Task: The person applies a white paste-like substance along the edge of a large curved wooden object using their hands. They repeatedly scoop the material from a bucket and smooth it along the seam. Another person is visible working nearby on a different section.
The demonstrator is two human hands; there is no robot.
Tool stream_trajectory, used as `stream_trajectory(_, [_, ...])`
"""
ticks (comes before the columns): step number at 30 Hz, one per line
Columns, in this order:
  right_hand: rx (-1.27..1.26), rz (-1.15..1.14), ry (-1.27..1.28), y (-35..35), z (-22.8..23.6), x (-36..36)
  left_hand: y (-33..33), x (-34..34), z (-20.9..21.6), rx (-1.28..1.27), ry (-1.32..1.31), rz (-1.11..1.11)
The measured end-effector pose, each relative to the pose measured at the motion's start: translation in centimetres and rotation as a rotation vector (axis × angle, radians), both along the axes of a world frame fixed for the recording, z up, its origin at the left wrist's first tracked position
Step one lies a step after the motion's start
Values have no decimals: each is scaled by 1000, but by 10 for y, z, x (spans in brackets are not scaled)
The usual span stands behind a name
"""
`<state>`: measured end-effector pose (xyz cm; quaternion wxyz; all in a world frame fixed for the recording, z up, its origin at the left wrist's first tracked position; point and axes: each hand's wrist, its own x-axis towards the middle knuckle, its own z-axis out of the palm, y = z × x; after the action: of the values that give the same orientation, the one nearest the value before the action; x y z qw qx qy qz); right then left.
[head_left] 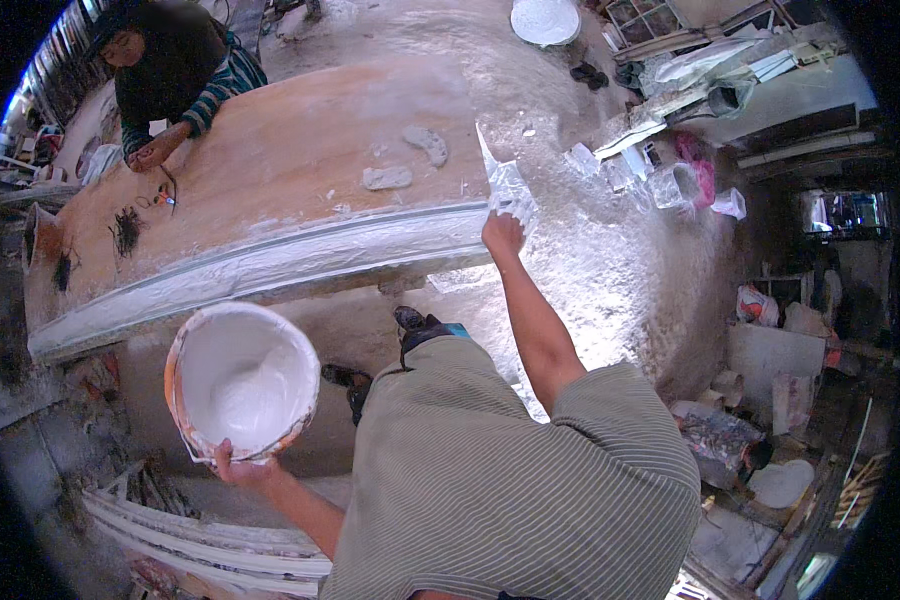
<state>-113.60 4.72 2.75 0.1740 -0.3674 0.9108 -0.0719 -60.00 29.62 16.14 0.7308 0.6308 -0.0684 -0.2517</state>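
At the brown wooden tabletop's (290, 140) near edge (head view), we judge the long white plaster strip (300, 250) largely coated, smoothing pending. Our left hand (242, 470) clamps a round white plastic bucket (210, 355); whether our right hand (505, 232) grips the right corner's ragged white sheeting (509, 182), we cannot tell.

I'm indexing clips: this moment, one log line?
left hand: holding bucket of white paste; right hand: at shiny sheet, table end; co-worker: at table
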Motion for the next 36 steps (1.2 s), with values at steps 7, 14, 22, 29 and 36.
stream_trajectory(7, [29, 402, 56, 45, -3, 15, -43, -79, 33, -30, -12, -150])
stream_trajectory(14, [-307, 926, -106, 71, 19, 85, -53, -84, 27, -98, -208, -316])
stream_trajectory(22, [337, 1278, 9, 62, -4, -42, -53, -90, 60, -28, 45, -74])
stream_trajectory(29, [59, 1542, 102, 36, -69, -34, -45, -84, 58, -59, -8, -10])
stream_trajectory(36, [170, 1723, 134, 1, -57, -19, -42, -98, 57, -112, 71, -22])
